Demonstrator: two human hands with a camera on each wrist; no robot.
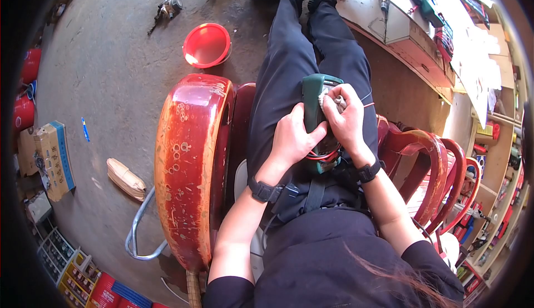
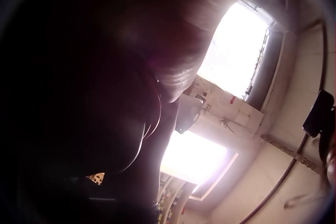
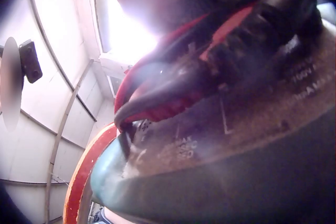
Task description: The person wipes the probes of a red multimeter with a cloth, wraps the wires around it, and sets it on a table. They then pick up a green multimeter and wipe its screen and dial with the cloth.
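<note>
Both hands on meter (image 1: 318, 120) in my lap: left hand (image 1: 293, 137) clamps it steady, right hand (image 1: 346, 120) pinches cloth (image 1: 328, 102) on it.

A grey concrete floor (image 1: 111, 74) filled the upper left of the head view, sunlit and scuffed. On it sat a red plastic basin (image 1: 207, 45) near the top centre, with a small metal part (image 1: 167, 7) above and left of it. A worn red chair back (image 1: 189, 169) curved through the middle, and more stacked red chairs (image 1: 439, 174) stood at the right edge. A white workbench (image 1: 400, 24) crossed the upper right. Cardboard boxes (image 1: 53, 158) lay at the left edge. The wrist views showed pale walls (image 3: 63, 103) and a glaring bright window (image 2: 236, 50).
</note>
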